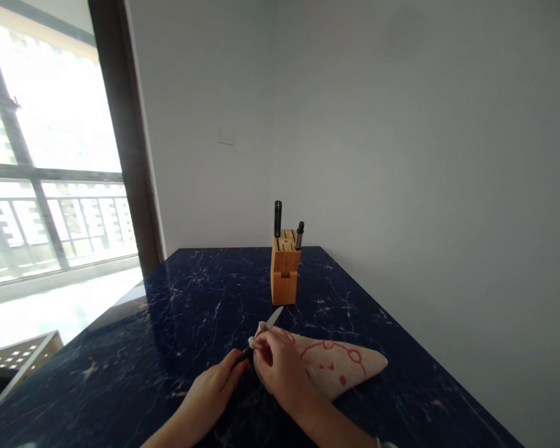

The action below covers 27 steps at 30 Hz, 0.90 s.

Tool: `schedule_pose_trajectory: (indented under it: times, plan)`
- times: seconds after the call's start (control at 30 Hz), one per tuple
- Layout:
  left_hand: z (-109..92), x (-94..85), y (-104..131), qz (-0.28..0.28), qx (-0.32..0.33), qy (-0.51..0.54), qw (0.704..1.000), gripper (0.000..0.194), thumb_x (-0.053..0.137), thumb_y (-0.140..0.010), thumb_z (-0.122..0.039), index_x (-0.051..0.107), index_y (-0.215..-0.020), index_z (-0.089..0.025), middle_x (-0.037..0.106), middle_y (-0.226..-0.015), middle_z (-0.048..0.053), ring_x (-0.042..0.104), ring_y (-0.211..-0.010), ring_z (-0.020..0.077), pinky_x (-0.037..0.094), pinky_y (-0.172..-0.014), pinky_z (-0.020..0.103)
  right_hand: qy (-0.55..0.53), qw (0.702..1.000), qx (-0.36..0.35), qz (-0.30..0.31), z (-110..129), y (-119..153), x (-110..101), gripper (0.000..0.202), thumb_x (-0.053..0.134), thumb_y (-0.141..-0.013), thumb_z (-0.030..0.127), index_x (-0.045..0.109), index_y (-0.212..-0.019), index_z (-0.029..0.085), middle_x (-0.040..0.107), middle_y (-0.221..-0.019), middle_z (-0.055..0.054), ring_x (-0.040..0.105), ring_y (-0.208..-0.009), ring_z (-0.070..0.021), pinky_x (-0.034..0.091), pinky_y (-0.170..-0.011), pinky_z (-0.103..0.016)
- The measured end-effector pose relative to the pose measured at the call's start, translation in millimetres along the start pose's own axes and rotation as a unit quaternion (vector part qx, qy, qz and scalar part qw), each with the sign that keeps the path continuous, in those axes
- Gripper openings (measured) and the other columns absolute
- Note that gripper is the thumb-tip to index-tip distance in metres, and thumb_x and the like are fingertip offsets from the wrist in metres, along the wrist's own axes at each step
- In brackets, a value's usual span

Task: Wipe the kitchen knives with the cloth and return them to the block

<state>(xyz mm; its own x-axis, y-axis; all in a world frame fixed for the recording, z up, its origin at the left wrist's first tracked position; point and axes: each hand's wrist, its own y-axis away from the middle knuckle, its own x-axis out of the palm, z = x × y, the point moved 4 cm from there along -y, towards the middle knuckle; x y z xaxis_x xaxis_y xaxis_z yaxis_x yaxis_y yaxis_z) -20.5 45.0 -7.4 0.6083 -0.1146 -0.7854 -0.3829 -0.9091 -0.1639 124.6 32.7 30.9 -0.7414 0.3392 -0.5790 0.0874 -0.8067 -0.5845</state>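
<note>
A kitchen knife (pixel 274 317) with a black handle points away from me, its blade tip near the foot of the knife block (pixel 284 280). My left hand (pixel 218 382) is closed around the handle. A pale cloth (pixel 340 364) with a red pattern is pinched in my right hand (pixel 280 367); a folded bit of it wraps the blade close to the handle. The rest of the cloth spreads to the right over the table. Part of the blade is hidden by cloth and fingers.
The wooden block holds a black-handled knife (pixel 278 218) and another dark handle with a metallic band (pixel 300 236). Everything stands on a dark blue marbled table (pixel 186 311). A white wall (pixel 424 186) borders its right side; a window (pixel 56 112) is on the left.
</note>
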Motion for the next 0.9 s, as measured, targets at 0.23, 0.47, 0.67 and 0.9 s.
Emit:
schedule_pose_trajectory:
  times: [0.23, 0.47, 0.67, 0.9]
  plan:
    - [0.5, -0.7, 1.3, -0.006, -0.002, -0.015, 1.000, 0.027, 0.031, -0.087, -0.036, 0.050, -0.102, -0.024, 0.067, -0.088, 0.001, 0.063, -0.080, 0.0152, 0.042, -0.070, 0.022, 0.020, 1.000, 0.022, 0.000, 0.5, -0.8, -1.6, 0.012, 0.051, -0.068, 0.008, 0.055, -0.072, 0.018, 0.059, -0.078, -0.004, 0.054, -0.082, -0.0180, 0.040, -0.079, -0.032]
    - [1.4, 0.1, 0.2, -0.007, -0.002, -0.008, 1.000, 0.027, 0.031, -0.087, -0.035, 0.051, -0.100, -0.023, 0.067, -0.088, 0.001, 0.063, -0.081, 0.0148, 0.042, -0.070, 0.021, 0.019, 0.999, 0.023, 0.022, 0.6, -1.4, -1.3, 0.013, 0.051, -0.066, 0.007, 0.054, -0.071, 0.019, 0.058, -0.079, -0.003, 0.053, -0.082, -0.0173, 0.038, -0.079, -0.031]
    - [2.8, 0.7, 1.0, -0.005, -0.002, -0.004, 1.000, 0.028, 0.032, -0.087, -0.036, 0.050, -0.103, -0.022, 0.067, -0.091, 0.002, 0.063, -0.083, 0.0161, 0.043, -0.071, 0.023, 0.006, 1.000, -0.001, 0.009, 3.0, -1.3, -2.7, 0.013, 0.048, -0.073, 0.009, 0.055, -0.077, 0.019, 0.059, -0.080, -0.003, 0.052, -0.084, -0.0160, 0.037, -0.080, -0.029]
    - [2.2, 0.2, -0.1, -0.007, -0.007, -0.003, 1.000, 0.029, 0.031, -0.087, -0.036, 0.050, -0.104, -0.022, 0.067, -0.090, 0.002, 0.062, -0.082, 0.0160, 0.042, -0.071, 0.023, 0.015, 1.000, 0.011, 0.016, 3.5, -2.7, -4.8, 0.014, 0.050, -0.070, 0.007, 0.055, -0.075, 0.019, 0.059, -0.081, -0.003, 0.053, -0.083, -0.0168, 0.038, -0.079, -0.030]
